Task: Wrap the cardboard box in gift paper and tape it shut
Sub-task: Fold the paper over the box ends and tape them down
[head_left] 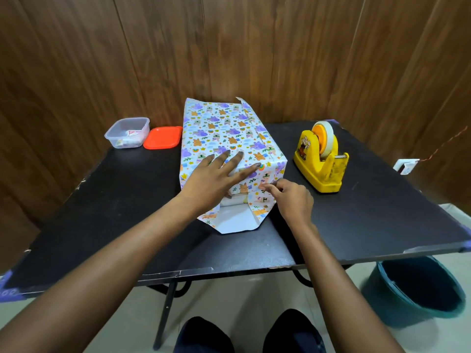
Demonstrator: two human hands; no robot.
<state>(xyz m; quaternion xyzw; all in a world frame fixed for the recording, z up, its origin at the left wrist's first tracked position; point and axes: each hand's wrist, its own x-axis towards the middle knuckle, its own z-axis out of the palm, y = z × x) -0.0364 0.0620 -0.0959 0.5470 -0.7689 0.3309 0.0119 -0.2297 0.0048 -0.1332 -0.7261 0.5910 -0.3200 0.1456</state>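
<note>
Head view, only one.

Box (pixel 229 138) sits mid-counter (pixel 102 212), long axis running away from the camera. Top and both long sides are covered in gift paper (pixel 204 118): white with purple, orange and green cartoon prints. The far end has paper sticking up past the top edge. The near end isn't closed: side flaps are folded in, and the bottom flap (pixel 235 221) lies flat on the counter, white underside up.

Left hand (pixel 216 179): fingers straight and spread, pressing flat on the box top at the near edge. Right hand (pixel 290 200): fingers curled, pinching the paper at the near right corner of the box.

Counts:
- 1 wrapped box
- 1 yellow tape dispenser (pixel 321 161) with 1 roll, right of the box, not touching it
- 1 clear plastic tub (pixel 127 132), far left, small items inside, can't tell what
- 1 orange lid (pixel 163 137) between tub and box
- 1 teal bucket (pixel 418 289) on the floor, right of the counter
</note>
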